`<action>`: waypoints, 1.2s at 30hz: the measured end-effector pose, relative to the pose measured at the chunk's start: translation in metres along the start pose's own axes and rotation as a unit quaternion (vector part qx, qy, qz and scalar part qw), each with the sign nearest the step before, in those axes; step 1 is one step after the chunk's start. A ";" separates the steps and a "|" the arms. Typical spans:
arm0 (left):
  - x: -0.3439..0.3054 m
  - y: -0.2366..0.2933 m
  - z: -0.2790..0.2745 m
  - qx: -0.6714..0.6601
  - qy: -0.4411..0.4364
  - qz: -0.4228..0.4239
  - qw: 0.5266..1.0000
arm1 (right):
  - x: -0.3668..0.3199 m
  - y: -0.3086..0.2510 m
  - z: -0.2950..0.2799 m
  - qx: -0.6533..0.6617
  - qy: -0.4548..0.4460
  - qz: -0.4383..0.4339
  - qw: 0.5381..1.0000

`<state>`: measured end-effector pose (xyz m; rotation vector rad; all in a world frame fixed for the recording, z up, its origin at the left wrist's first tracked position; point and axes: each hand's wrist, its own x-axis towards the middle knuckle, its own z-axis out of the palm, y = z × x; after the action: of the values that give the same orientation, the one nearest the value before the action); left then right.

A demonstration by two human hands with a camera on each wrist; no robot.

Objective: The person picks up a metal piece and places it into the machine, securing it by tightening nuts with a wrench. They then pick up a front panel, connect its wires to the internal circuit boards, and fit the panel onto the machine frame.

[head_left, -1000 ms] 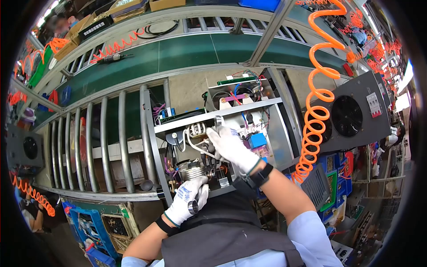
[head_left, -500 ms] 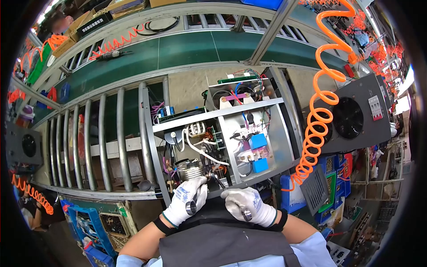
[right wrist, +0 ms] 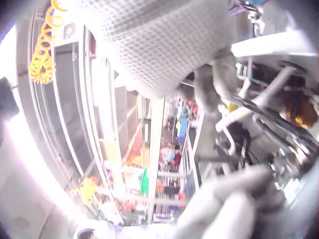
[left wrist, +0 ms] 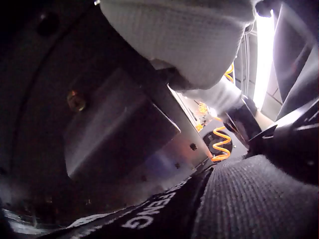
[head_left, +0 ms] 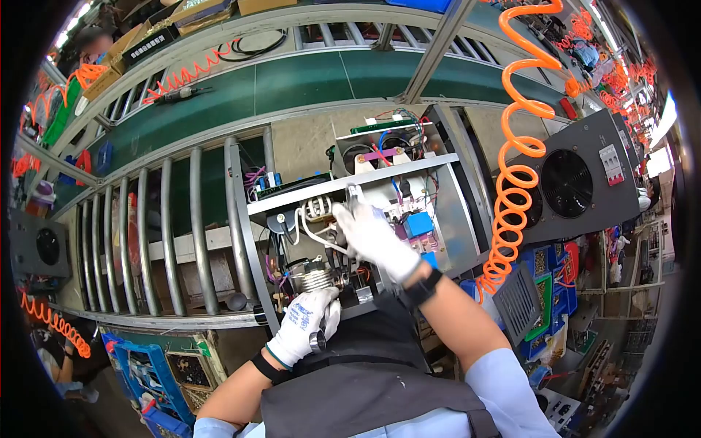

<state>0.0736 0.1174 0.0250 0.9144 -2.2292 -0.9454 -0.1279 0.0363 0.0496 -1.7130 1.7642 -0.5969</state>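
My gloved left hand (head_left: pixel 303 325) lies at the front edge of the opened metal chassis (head_left: pixel 409 293), fingertips right at the silver coil (head_left: pixel 315 281). A shiny metal ring (head_left: pixel 317 342) shows by its thumb side. Its bent fingers (right wrist: pixel 224 204) appear blurred in the right wrist view; I cannot tell what they hold. Inside the chassis, my gloved right hand (head_left: pixel 372 237) reaches over the white cables (head_left: pixel 312 235) towards the crossbar (head_left: pixel 314 193). Shiny metal (head_left: pixel 355 193) shows at that hand's far side. Curled fingers (right wrist: pixel 207 87) lie above dark cables in the right wrist view.
Blue blocks (head_left: pixel 420 223) sit in the chassis's right compartment. Metal rollers (head_left: pixel 171 233) run to the left. An orange coiled hose (head_left: pixel 511 208) hangs at the right, before a grey fan unit (head_left: pixel 569 182). Blue parts bins (head_left: pixel 558 292) stand at lower right.
My right hand was over the inside of the chassis, drew back to its front edge, and is now over the inside again near the crossbar. My left hand has stayed by the coil.
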 end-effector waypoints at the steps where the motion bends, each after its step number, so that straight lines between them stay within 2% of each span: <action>1: -0.001 0.001 0.000 0.010 0.011 0.014 1.000 | 0.017 -0.005 -0.007 0.222 -0.120 0.217 0.943; 3: 0.000 0.002 -0.002 0.010 0.003 0.002 1.000 | 0.015 -0.005 -0.004 0.180 -0.063 0.193 0.962; 4: 0.001 0.002 -0.001 0.013 0.011 0.000 1.000 | 0.006 -0.010 -0.014 0.111 -0.037 0.117 0.986; 5: 0.000 0.003 0.000 0.014 0.019 -0.005 1.000 | -0.015 0.000 -0.004 0.006 0.160 -0.131 0.978; 6: 0.000 0.004 0.000 0.012 0.022 -0.009 1.000 | -0.038 -0.015 -0.029 -0.237 0.159 -0.236 0.929; 8: 0.002 0.004 -0.003 -0.004 -0.005 -0.042 0.999 | -0.076 -0.022 -0.042 -0.220 0.207 -0.309 0.902; 9: 0.001 0.004 -0.004 -0.005 -0.004 -0.042 0.999 | -0.098 -0.001 -0.031 0.003 0.063 -0.238 0.969; 10: 0.001 0.004 -0.004 -0.010 0.001 -0.035 0.999 | -0.110 -0.013 -0.039 0.134 0.018 -0.163 0.977; 11: 0.001 0.003 -0.004 -0.015 0.007 -0.027 0.999 | -0.121 -0.010 -0.035 0.106 0.037 -0.220 0.969; 13: 0.000 -0.001 0.000 -0.007 0.009 -0.026 1.000 | -0.137 -0.007 -0.027 0.084 -0.011 -0.190 0.978; 17: -0.004 -0.003 0.003 -0.007 0.014 -0.025 1.000 | -0.146 0.000 -0.005 0.109 0.018 -0.194 0.975; 19: -0.003 -0.002 0.001 -0.009 0.004 -0.029 1.000 | -0.144 -0.002 -0.006 0.104 -0.018 -0.202 0.974; 22: -0.003 -0.003 0.002 -0.006 0.004 -0.023 1.000 | -0.137 -0.002 0.001 0.119 0.034 -0.221 0.967; 23: -0.003 -0.003 0.003 0.001 0.011 -0.013 1.000 | -0.129 -0.003 0.008 0.091 0.051 -0.208 0.973; 24: -0.004 -0.003 0.003 0.001 0.007 -0.011 1.000 | -0.115 0.004 0.013 -0.041 0.099 -0.304 0.947; 25: -0.004 -0.003 0.003 0.000 0.002 -0.012 1.000 | -0.099 0.002 0.019 -0.077 0.144 -0.274 0.948; 26: -0.003 -0.004 0.003 0.000 -0.001 -0.012 1.000 | -0.080 -0.004 0.014 -0.181 0.142 -0.252 0.940; 27: -0.002 -0.004 0.003 0.002 -0.004 -0.008 1.000 | -0.061 -0.009 0.010 -0.170 0.156 -0.232 0.945; 28: -0.001 -0.003 0.003 0.001 0.004 -0.003 1.000 | -0.037 0.002 0.017 -0.158 0.082 -0.194 0.965; 29: 0.000 -0.002 0.004 -0.001 0.012 0.003 1.000 | -0.013 0.008 0.016 -0.166 0.085 -0.207 0.960; 30: 0.002 0.001 0.003 0.011 -0.001 -0.008 1.000 | 0.015 0.006 0.013 0.099 -0.013 0.099 0.990; 31: 0.003 0.002 0.002 0.014 -0.002 -0.002 1.000 | 0.025 -0.004 -0.002 0.224 -0.125 0.187 0.948; 33: 0.003 0.003 0.002 0.028 0.004 0.002 1.000 | 0.024 -0.006 0.002 0.069 -0.066 0.103 0.990; 34: 0.002 0.002 0.003 0.026 0.017 0.005 1.000 | 0.012 -0.018 -0.008 0.066 -0.040 0.090 0.993; 35: 0.003 0.002 0.004 0.024 0.019 0.004 1.000 | -0.010 -0.011 -0.012 -0.083 0.093 -0.160 0.979; 36: 0.003 0.003 0.004 0.017 0.025 0.002 1.000 | -0.028 -0.019 -0.029 -0.156 0.138 -0.223 0.952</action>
<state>0.0677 0.1184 0.0254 0.9392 -2.2110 -0.8755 -0.1341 0.0603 0.0866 -2.3812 1.7289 -0.8160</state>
